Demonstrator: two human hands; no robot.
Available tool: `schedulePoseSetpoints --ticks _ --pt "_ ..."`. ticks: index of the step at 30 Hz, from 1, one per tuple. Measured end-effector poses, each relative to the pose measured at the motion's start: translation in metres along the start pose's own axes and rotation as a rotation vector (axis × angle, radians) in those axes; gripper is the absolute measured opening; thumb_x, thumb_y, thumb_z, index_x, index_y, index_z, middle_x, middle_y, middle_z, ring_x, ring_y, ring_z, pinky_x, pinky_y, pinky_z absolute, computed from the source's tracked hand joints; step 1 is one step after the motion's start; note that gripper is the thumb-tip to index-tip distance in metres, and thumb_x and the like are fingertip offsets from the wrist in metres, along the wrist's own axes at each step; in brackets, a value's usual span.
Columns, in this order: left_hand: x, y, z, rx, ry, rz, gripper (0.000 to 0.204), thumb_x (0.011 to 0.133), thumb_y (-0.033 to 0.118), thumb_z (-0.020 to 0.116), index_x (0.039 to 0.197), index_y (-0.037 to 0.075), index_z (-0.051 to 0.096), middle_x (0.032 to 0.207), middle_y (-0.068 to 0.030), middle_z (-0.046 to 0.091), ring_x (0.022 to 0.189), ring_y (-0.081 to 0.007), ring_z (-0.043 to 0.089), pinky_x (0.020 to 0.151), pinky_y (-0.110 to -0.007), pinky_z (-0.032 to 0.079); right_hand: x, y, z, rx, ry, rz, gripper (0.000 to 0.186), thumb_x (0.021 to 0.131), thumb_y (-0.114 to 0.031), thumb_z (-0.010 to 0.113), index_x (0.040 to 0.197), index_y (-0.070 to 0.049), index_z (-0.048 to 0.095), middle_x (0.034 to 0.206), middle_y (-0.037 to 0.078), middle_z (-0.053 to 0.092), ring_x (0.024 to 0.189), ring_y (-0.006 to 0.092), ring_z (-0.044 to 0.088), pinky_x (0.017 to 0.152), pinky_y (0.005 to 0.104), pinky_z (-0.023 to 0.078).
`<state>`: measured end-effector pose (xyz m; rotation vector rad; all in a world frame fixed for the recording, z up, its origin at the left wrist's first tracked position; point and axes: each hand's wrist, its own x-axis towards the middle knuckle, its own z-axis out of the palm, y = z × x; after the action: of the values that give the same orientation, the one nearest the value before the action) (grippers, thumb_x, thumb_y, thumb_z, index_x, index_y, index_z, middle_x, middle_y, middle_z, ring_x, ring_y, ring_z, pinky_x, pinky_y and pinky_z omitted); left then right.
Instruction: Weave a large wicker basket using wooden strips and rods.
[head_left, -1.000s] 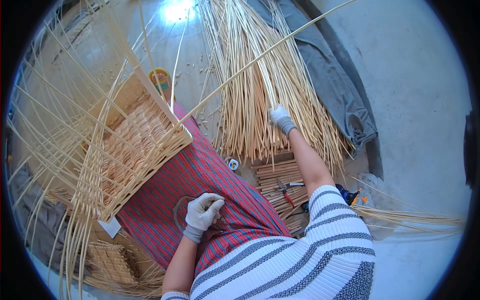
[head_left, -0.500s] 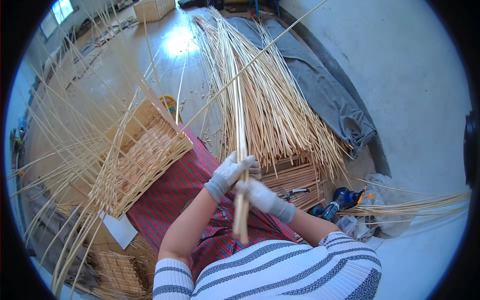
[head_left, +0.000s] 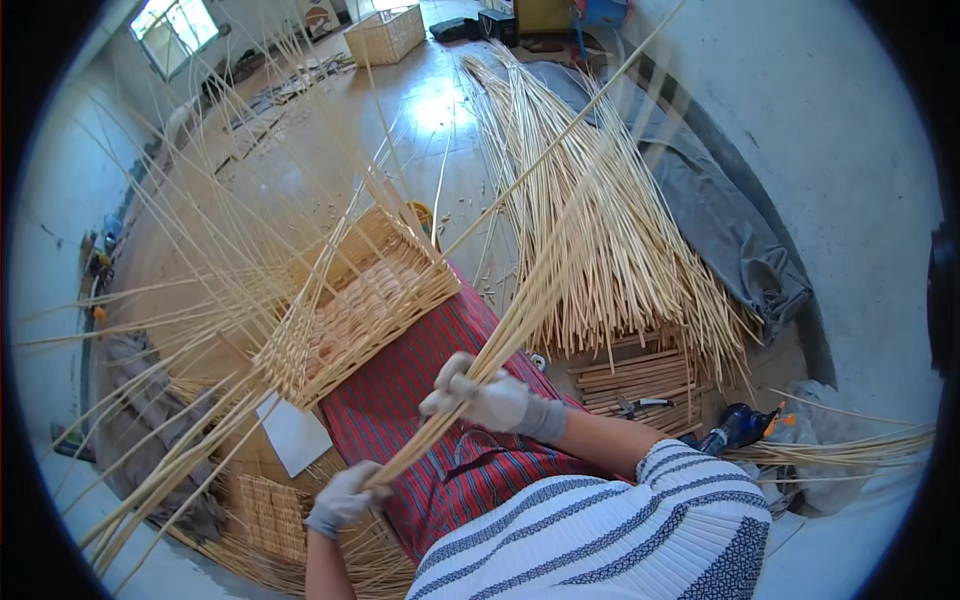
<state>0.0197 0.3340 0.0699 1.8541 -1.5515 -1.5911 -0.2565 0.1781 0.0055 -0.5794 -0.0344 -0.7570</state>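
Both my hands wear pale gloves and grip one bundle of willow rods (head_left: 512,338), which slants from lower left to upper right across my lap. My left hand (head_left: 345,496) is closed round the bundle's lower butt ends. Farther up, my right hand (head_left: 482,398) wraps round its middle. The upper tips are blurred and overlap the big pile of rods behind. Left of the bundle, a half-woven basket (head_left: 375,310) rests tilted at the edge of the red striped cloth (head_left: 385,395) over my lap, its long uprights fanning outward.
A large pile of rods (head_left: 590,230) lies on a grey cloth (head_left: 735,235) by the right wall. Near my right are short sticks (head_left: 640,385), pliers (head_left: 642,404) and a dark blue power tool (head_left: 740,428). A finished-looking basket (head_left: 385,35) stands far off; a woven panel (head_left: 272,515) lies lower left.
The rod bundle has gone from nearly upright to slanting. My left hand has moved down left to its butt ends, apart from my right hand. The whole view has shifted.
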Motion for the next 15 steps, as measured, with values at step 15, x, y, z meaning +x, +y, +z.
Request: schedulePoseSetpoints --ticks 15 --pt "-0.054 0.094 -0.003 0.402 0.913 0.901 0.060 0.086 0.048 0.068 0.116 -0.003 0.060 0.125 -0.0191 0.059 0.120 -0.0373 0.056 0.102 -0.047 0.044 -0.028 0.061 -0.017 -0.088 0.667 0.591 0.066 0.100 -0.062 0.035 0.123 -0.004 0.054 0.111 0.015 0.067 0.102 0.0302 0.067 0.090 0.0457 0.054"
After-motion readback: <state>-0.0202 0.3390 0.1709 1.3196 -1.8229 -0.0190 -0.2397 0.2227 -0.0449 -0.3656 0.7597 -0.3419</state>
